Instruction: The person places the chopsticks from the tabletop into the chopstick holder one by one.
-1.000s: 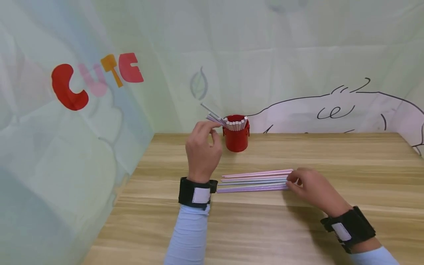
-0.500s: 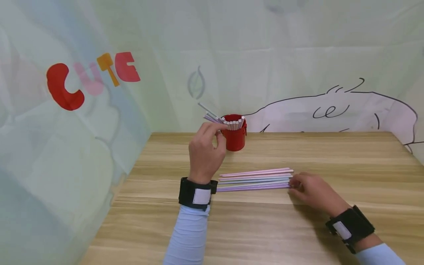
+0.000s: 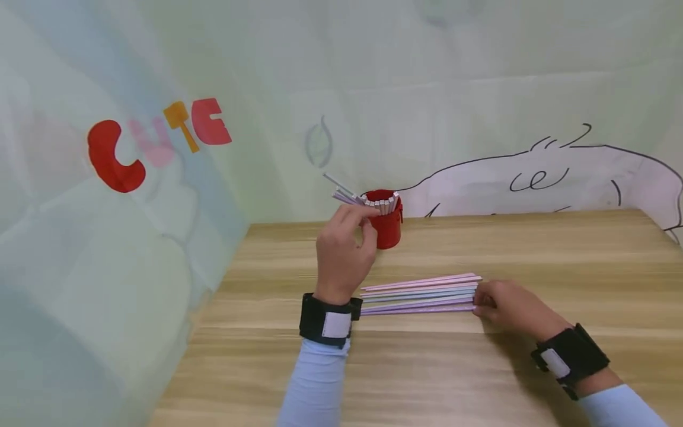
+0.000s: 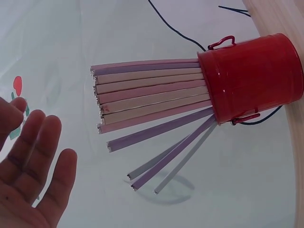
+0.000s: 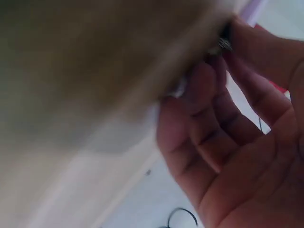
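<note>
A red bucket (image 3: 389,232) stands upright at the back of the table, holding several thin pastel sticks (image 4: 152,89) that fan out from its mouth. My left hand (image 3: 344,252) is raised in front of the bucket, overlapping its left side in the head view. In the left wrist view its fingers (image 4: 45,137) are spread and hold nothing, off the stick ends. More pink, blue and purple sticks (image 3: 418,292) lie side by side on the table. At their right end, my right hand (image 3: 514,307) pinches the end of a purple stick (image 3: 421,310) between thumb and fingers.
The wood-grain table (image 3: 427,367) reaches back to a pale printed cloth backdrop (image 3: 453,107). A second cloth side with coloured letters (image 3: 116,157) rises along the left. The bucket has small side handles (image 4: 246,118).
My left hand has shifted right, across the front of the bucket. The right hand has moved slightly right along the stick ends, and the nearest purple stick now angles away from its neighbours.
</note>
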